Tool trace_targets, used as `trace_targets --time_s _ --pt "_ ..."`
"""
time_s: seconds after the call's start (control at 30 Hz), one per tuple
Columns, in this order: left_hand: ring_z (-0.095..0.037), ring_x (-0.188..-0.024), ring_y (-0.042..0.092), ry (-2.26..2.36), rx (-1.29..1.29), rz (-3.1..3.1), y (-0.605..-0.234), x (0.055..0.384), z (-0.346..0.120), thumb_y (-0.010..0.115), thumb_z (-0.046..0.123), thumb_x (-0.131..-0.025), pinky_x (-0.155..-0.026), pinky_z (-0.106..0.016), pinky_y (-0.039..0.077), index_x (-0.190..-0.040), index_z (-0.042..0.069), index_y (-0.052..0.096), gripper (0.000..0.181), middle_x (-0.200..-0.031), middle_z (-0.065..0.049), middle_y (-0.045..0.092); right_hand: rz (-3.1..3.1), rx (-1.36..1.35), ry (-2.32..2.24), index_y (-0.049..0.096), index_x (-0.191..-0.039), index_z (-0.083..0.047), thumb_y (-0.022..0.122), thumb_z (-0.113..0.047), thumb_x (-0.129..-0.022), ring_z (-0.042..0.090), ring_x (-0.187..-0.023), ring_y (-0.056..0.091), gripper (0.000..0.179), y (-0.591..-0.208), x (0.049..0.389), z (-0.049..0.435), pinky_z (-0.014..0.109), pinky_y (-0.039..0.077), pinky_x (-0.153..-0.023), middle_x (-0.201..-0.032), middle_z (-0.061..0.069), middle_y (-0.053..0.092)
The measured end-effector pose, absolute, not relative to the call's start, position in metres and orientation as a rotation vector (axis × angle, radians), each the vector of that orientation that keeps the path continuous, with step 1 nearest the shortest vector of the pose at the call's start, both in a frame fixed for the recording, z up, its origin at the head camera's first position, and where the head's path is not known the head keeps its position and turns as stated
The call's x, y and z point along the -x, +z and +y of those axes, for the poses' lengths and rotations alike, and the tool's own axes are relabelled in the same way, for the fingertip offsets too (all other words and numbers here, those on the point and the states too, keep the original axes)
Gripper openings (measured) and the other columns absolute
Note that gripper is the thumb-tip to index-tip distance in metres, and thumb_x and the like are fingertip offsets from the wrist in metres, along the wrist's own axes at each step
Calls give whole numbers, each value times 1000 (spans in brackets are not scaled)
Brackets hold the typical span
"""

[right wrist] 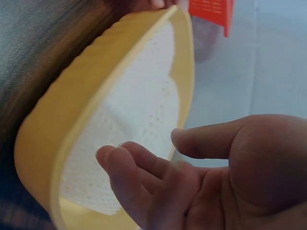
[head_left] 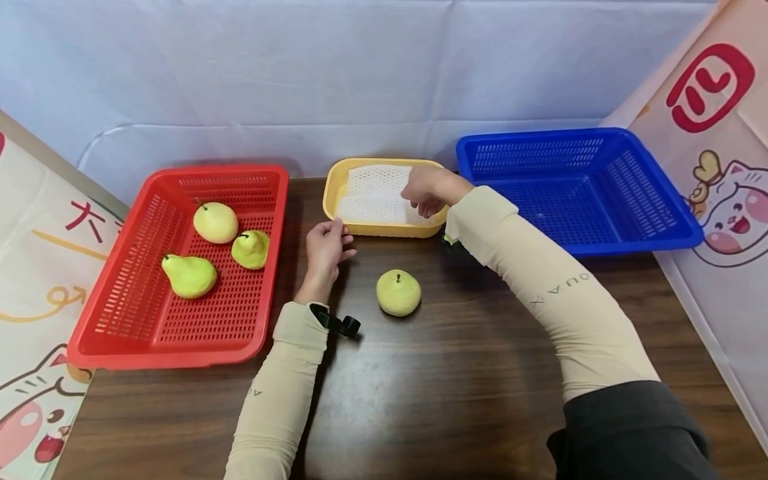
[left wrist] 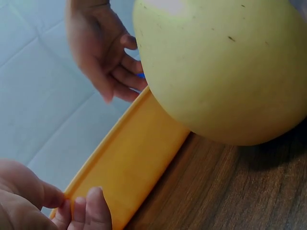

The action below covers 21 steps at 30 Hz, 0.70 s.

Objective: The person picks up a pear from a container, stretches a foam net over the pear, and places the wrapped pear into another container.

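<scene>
A shallow yellow basket (head_left: 393, 230) stands against the back cloth, with a white perforated liner (head_left: 378, 193) spread over its bottom. At its front left corner, my left hand (head_left: 325, 252) pinches the rim between thumb and finger, which the left wrist view shows close up. My right hand (head_left: 433, 188) hovers over the basket's right part, fingers loosely bent and thumb apart, holding nothing; the right wrist view shows the hand (right wrist: 192, 177) above the liner. A round yellow-green pear (head_left: 399, 293) with a short stem sits on the table in front of the basket.
On the left is a red basket (head_left: 273, 267) with three pears, one of them a green pear (head_left: 191, 277). A blue basket (head_left: 540, 200) stands at the right, beside my right forearm. The dark wooden table (head_left: 420, 400) runs up to the pale backdrop.
</scene>
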<state>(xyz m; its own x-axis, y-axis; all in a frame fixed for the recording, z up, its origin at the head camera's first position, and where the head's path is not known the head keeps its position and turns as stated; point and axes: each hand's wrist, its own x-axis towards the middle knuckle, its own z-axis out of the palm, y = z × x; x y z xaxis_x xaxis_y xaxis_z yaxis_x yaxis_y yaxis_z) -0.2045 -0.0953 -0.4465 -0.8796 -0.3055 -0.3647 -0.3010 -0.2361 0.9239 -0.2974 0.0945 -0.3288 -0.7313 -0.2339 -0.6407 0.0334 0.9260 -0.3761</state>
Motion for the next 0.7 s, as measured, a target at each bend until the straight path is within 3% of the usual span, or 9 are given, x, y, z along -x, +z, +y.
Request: trace_targets --time_s 0.2,0.4,0.7 --pt "-13 -75 63 -2346 -772 -1961 -444 205 -96 54 22 -107 -49 -22 55 -99 5 58 19 -91 -4 59 2380 120 -459 57 -87 0 48 -25 -105 10 -49 54 32 -343 295 86 20 44 -46 -62 4 57" --pt "-13 -74 62 -2351 -769 -1976 -443 205 -97 54 21 -107 -48 -22 55 -96 6 57 18 -91 -5 59 2455 132 -449 54 -77 -5 52 -23 -103 9 -46 47 31 -354 292 80 19 36 -44 -58 3 53" --pt "-12 -76 62 -2351 -774 -1998 -443 206 -98 55 22 -106 -49 -22 55 -93 8 56 19 -92 -5 59 2517 191 -402 63 -85 -2 55 -20 -101 10 -46 45 26 -356 294 79 21 35 -45 -59 3 58"
